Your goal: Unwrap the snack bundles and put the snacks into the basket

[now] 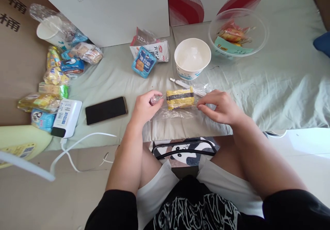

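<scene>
Head view: 2 hands at the near edge of the pale green sheet [257, 85], left hand [145, 106] pinching 1 end of the clear wrapper [177, 112], right hand [219, 106] pinching the other; yellow snack [179, 98] inside, between them; beyond, plastic fork [182, 83], white paper bowl [192, 58], farther off clear bowl [238, 32]

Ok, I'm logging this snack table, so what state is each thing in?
Left hand: pinching wrapper end.
Right hand: pinching other end.
Yellow snack: in clear wrapper.
Paper bowl: upright, looks empty.
Plastic bowl: holds packets.
Phone: screen dark.
</scene>
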Motion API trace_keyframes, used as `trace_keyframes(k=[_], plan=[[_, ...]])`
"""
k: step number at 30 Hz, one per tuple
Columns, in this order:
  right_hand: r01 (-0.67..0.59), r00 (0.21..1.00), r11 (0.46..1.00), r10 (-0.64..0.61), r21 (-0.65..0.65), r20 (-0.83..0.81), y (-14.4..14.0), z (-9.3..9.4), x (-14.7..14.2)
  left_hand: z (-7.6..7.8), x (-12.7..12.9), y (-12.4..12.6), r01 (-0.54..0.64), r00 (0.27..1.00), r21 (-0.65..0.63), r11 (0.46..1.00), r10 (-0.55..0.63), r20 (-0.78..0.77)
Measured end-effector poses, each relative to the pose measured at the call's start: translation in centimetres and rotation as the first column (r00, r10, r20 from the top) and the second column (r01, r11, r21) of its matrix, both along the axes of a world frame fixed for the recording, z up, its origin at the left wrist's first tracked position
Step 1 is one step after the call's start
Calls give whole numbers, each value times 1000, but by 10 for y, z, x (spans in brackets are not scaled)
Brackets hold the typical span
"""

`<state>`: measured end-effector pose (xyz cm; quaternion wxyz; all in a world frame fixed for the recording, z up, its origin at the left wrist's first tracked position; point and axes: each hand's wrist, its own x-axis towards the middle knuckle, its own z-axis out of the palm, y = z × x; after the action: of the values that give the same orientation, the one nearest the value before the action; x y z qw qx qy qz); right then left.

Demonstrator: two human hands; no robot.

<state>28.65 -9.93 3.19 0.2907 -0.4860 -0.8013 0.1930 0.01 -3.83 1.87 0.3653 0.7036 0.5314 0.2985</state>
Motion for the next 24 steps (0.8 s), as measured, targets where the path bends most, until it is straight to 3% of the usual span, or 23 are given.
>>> trace_keyframes(k=[5, 7, 10, 12, 15, 20, 24], plan=[[180, 982, 977, -185, 111, 41, 1, -10, -7, 1, 2, 2, 3, 997, 88, 996, -10, 78], [261, 961, 950, -272, 170, 45, 1, -12, -13, 3, 4, 1, 35, 988, 12, 999, -36, 149], [331, 937, 917, -347, 221, 39, -2, -12, -23, 4, 8, -2, 102, 950, -222, 970, -29, 310], [277, 957, 946, -288, 169, 41, -5, -12, -30, 5, 12, -5, 144, 910, -347, 927, 14, 414], [186, 980, 980, -190, 73, 56, -8, -14, -39, 7, 17, -8, 186, 856, -435, 881, 72, 511], [201, 978, 979, -202, 19, 56, -9, -16, -46, 14, 23, -9, 266, 781, -500, 824, 120, 613], [250, 968, 963, -251, -100, 7, -5, -5, -44, 15, 27, -9, 309, 726, -517, 798, 153, 670]])
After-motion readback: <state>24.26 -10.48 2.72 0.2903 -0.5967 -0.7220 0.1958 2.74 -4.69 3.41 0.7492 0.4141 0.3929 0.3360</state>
